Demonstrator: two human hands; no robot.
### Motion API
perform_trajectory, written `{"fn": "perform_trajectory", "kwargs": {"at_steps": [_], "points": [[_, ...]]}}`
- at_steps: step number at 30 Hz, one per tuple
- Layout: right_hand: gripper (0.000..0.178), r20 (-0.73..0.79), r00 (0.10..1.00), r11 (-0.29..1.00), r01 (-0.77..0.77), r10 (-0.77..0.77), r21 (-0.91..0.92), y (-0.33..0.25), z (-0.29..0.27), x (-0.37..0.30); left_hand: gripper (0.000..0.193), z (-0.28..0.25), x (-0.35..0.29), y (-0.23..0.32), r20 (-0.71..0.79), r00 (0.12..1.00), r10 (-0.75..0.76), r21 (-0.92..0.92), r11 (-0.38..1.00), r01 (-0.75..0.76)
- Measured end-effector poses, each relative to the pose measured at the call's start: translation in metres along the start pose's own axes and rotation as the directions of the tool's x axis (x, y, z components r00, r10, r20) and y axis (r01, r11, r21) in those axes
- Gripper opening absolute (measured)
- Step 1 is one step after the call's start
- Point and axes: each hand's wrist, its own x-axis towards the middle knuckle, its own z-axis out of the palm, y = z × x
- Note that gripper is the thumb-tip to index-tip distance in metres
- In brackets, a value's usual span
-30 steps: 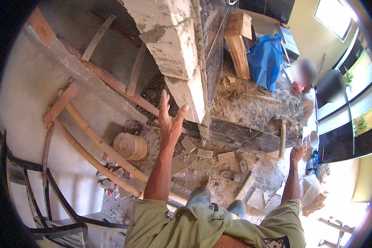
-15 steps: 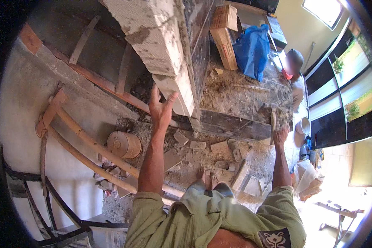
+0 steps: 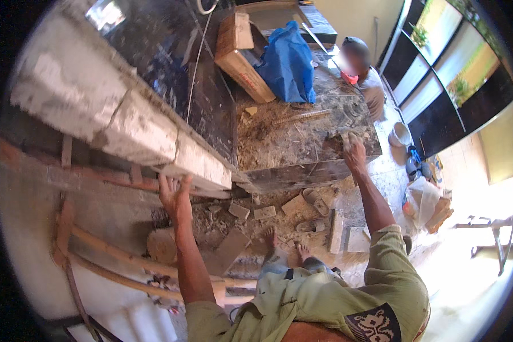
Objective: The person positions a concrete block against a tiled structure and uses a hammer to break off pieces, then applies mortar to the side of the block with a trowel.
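My left hand (image 3: 175, 196) reaches up to the lower edge of a pale, mortar-smeared block (image 3: 202, 165) at the end of a block wall. Its fingers and thumb are spread, the tips at the block's edge; I cannot tell how firmly they touch. My right hand (image 3: 354, 151) is closed on a hammer (image 3: 337, 137) over the dusty dark-tiled counter (image 3: 325, 157). The hammer's head shows only as a blurred dark shape, and the handle is mostly hidden by the hand.
A cardboard box (image 3: 242, 62) and a blue plastic bag (image 3: 288, 65) stand on the counter. Another person (image 3: 370, 85) crouches beyond it, near a white bucket (image 3: 400, 135). Broken blocks, rubble and sandals (image 3: 310, 226) lie around my bare feet. Bamboo poles (image 3: 114, 245) lean at left.
The view has turned, so the wall now slants across the upper left. My right hand has moved forward over the counter with the hammer. My left hand stays at the block's edge.
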Motion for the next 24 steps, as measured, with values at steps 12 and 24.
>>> {"fn": "perform_trajectory", "kwargs": {"at_steps": [12,24], "points": [[0.023,0.184,0.977,0.995,-0.102,0.103,-0.014,-0.008,0.202,0.137,0.078,-0.025,0.023,-0.056,0.06,0.992,-0.111,-0.004,0.994,0.112],[0.025,-0.106,0.885,0.87,-0.414,0.454,0.268,-0.068,0.177,0.119,0.079,-0.015,0.026,-0.012,0.016,0.992,-0.128,-0.139,0.982,0.129]]}}
